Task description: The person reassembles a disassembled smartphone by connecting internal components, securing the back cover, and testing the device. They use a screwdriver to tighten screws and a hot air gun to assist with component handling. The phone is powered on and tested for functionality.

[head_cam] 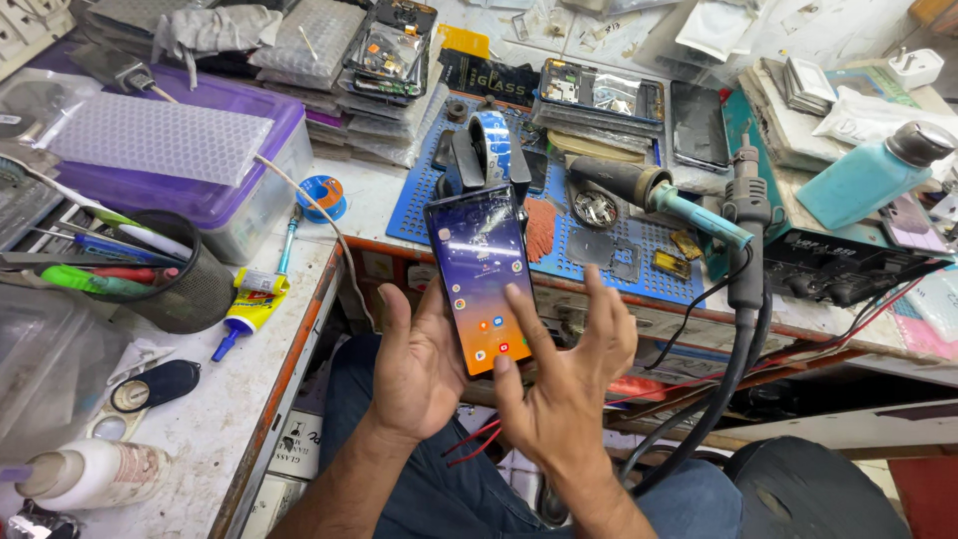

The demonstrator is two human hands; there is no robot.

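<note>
A lit smartphone [481, 279] with a cracked screen is held up over the lap, clamped in the left hand [419, 364]. The right hand [559, 389] is spread open, fingers apart, thumb on the screen's lower edge. Farther off, a blue mat [619, 262] and hot-air handle [746, 245] are seen on the worktop [200, 419].

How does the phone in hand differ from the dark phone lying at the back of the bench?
The held phone is lit, showing icons; the bench phone is dark. The held phone is tilted up in the left hand, the right hand touching it; the bench phone lies flat, untouched. Both are slim rectangular slabs.

Glossy glass phone [480, 276] (seemingly cracked)
</note>
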